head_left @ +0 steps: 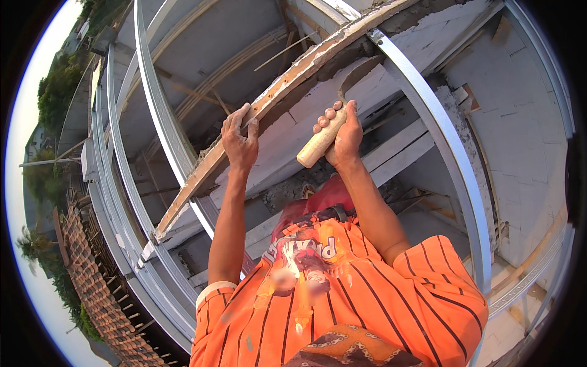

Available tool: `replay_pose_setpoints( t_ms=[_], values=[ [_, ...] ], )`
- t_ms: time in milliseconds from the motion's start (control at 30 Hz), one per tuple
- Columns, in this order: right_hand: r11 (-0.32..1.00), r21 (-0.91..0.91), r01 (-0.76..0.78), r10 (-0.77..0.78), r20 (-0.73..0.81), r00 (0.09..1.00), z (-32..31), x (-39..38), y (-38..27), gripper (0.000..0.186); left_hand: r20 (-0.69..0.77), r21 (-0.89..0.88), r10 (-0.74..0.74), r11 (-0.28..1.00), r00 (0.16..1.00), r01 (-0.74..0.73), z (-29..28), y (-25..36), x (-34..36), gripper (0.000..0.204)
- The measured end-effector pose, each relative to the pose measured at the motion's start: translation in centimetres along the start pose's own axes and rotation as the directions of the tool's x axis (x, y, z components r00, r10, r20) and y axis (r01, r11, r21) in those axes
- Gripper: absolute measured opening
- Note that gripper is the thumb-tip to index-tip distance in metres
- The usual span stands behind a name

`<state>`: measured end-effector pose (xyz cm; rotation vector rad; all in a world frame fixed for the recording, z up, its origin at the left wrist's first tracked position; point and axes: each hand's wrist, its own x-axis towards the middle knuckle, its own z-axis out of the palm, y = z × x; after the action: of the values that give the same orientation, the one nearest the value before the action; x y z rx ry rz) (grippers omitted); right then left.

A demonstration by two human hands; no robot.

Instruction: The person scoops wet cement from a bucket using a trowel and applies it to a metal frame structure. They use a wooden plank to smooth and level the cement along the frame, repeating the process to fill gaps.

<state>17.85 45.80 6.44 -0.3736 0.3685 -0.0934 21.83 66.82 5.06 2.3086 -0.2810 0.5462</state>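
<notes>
My right hand [345, 136] is closed round the pale wooden handle of a trowel [316, 147]. The trowel's curved neck and dark, mortar-smeared blade point up and to the right, with the blade next to the wet mortar [333, 72] below a long wooden board [304, 68]. That board slants from lower left to upper right, its top edge crusted with mortar. On its near side, my left hand [240, 144] grips the edge, fingers over the top and thumb in front. Dust or mortar whitens the fingertips of both hands.
Curved-looking metal roof beams [437, 116] run at right and left [156, 98]. Below lie grey block walls [520, 92] and timber poles [214, 85], with a deep drop between them. A tiled roof [98, 269] and trees [55, 92] stand at far left.
</notes>
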Motion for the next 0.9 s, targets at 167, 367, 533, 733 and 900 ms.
replay_pose_setpoints(
  t_ms=[167,367,533,733,900],
  values=[
    [0.967,-0.238,0.090,-0.096,-0.013,0.995,0.3,2.5,1.9,0.033,-0.002,-0.032,0.049,0.998,0.999,-0.049,1.2,0.9,0.9,0.033],
    [0.877,-0.438,0.196,-0.195,0.047,0.980,-2.2,3.7,3.7,0.034,0.006,-0.033,0.078,0.996,0.997,-0.078,2.2,3.0,1.7,0.035],
    [0.831,-0.544,0.120,-0.131,0.018,0.991,-6.3,1.0,6.4,0.034,0.020,-0.001,0.068,0.998,0.997,-0.068,2.3,3.4,1.9,0.035],
    [0.778,-0.625,0.053,-0.099,-0.038,0.994,-12.1,-3.1,6.3,0.035,0.031,-0.026,0.096,0.995,0.995,-0.096,2.3,2.8,2.1,0.036],
    [0.739,-0.674,0.022,-0.120,-0.099,0.988,-14.5,-3.8,6.3,0.033,0.027,-0.047,0.115,0.992,0.993,-0.114,3.3,2.9,3.4,0.035]
  ],
)
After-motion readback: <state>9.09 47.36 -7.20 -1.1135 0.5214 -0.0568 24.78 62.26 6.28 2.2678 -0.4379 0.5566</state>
